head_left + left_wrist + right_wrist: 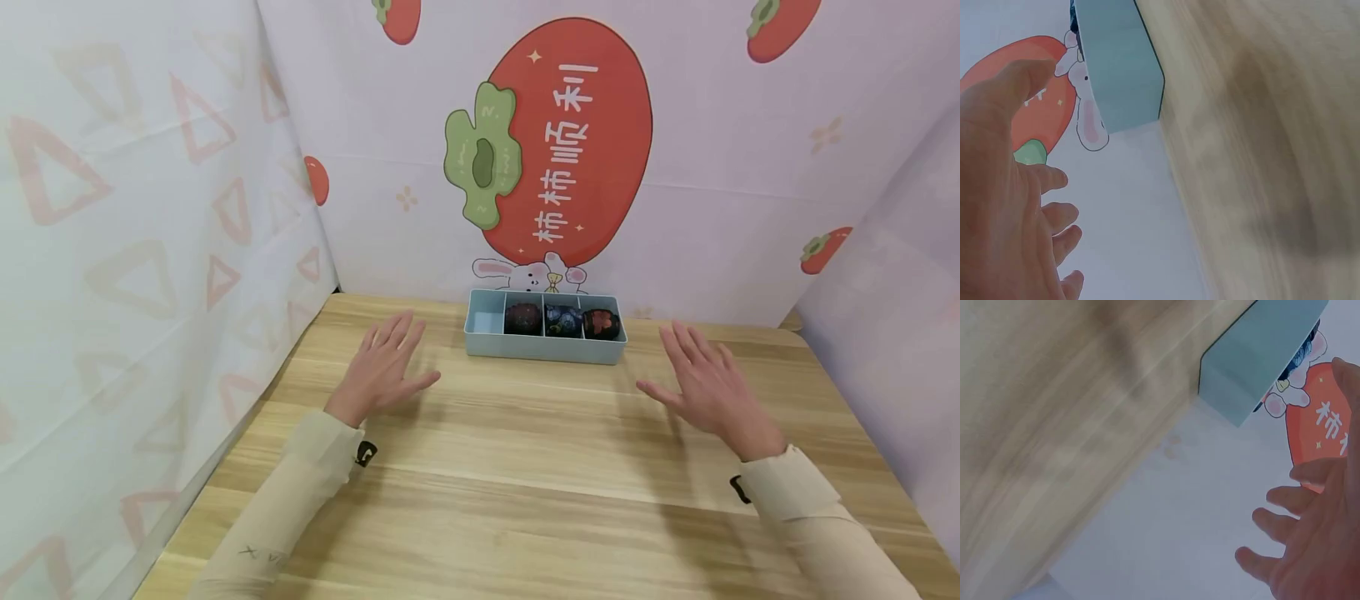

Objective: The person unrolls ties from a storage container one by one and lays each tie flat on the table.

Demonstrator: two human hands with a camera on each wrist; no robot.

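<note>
A pale blue box (543, 348) with a row of compartments stands at the back of the table, close to the backdrop. Its leftmost compartment holds nothing. The others hold a dark reddish rounded item (522, 318), a dark blue patterned item (562, 320) and a black item with a red pattern (602, 323). Left of the box, my left hand (381, 367) hovers over the table with fingers spread and holds nothing. My right hand (705, 383) is likewise spread and bare to the right of it. Both wrist views show the box's side (1122, 69) beyond the thumb.
The wooden table (495, 467) is bounded by a backdrop (390, 242) printed with a large red persimmon and a rabbit. Cloth walls rise on the left (150, 275) and the right (900, 333). Dark bands (366, 453) sit at the wrists.
</note>
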